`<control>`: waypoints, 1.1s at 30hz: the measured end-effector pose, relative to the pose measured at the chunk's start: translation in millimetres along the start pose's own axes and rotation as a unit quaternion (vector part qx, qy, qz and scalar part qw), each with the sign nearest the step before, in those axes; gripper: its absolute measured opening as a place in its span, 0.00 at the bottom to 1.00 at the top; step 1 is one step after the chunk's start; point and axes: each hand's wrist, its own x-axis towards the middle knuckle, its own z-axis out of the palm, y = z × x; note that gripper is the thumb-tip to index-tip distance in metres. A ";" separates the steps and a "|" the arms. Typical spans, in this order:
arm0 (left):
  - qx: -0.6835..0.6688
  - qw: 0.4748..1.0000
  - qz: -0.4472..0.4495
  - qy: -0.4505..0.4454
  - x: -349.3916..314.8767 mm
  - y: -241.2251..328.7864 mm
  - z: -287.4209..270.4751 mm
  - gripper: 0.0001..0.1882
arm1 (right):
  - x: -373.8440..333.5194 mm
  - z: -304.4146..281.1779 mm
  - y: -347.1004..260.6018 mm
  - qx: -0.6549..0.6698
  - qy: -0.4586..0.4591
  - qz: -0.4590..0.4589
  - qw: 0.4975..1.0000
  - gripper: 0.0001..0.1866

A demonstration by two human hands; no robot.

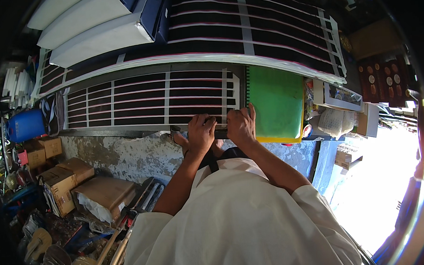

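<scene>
A long black sheet (139, 100) with white and red stripes and grey cross strips lies on the dark tabletop in front of me. At its near edge, towards the right end, my left hand (201, 132) has its fingers bent and pressed together on the sheet. Close beside it, my right hand (241, 126) is curled at the sheet's near right corner. What lies under the fingertips is hidden. A green spiral-bound notebook (276, 101) borders my right hand on its right side.
Behind the sheet rises a stack of similar striped sheets (208, 47), with white and dark blue boxes (99, 40) on its left part. Cardboard boxes (106, 196) and wrapped goods crowd the floor at left. A small carton (348, 155) stands at right by the bright opening.
</scene>
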 end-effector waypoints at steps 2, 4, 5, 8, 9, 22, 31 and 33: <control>-0.004 1.000 -0.002 0.005 0.0 0.6 -0.1 0.12 | 0.6 -0.1 0.0 0.021 0.022 0.007 1.000 0.10; -0.006 1.000 -0.004 0.009 0.4 1.3 0.1 0.12 | 1.8 0.6 0.1 0.033 0.031 0.016 0.999 0.11; -0.006 1.000 -0.005 0.011 0.5 1.7 0.1 0.12 | 2.5 1.2 0.0 0.029 0.038 0.016 0.999 0.11; -0.013 1.000 -0.001 0.010 1.7 1.5 0.2 0.11 | 5.7 3.2 -0.8 0.028 0.033 0.031 0.999 0.13; -0.017 1.000 0.002 0.008 2.2 1.2 0.4 0.11 | 7.0 3.6 -1.4 0.029 0.034 0.035 0.998 0.13; -0.022 1.000 -0.020 0.006 2.3 2.9 -1.0 0.11 | 13.1 5.7 -7.9 0.072 0.054 0.072 0.993 0.13; -0.032 0.999 -0.015 0.018 5.6 5.4 -1.8 0.11 | 14.1 4.2 -8.9 0.042 0.034 0.077 0.996 0.15; -0.031 0.999 -0.014 0.015 5.2 6.0 -2.6 0.10 | 14.1 4.7 -8.6 0.038 0.031 0.075 0.996 0.16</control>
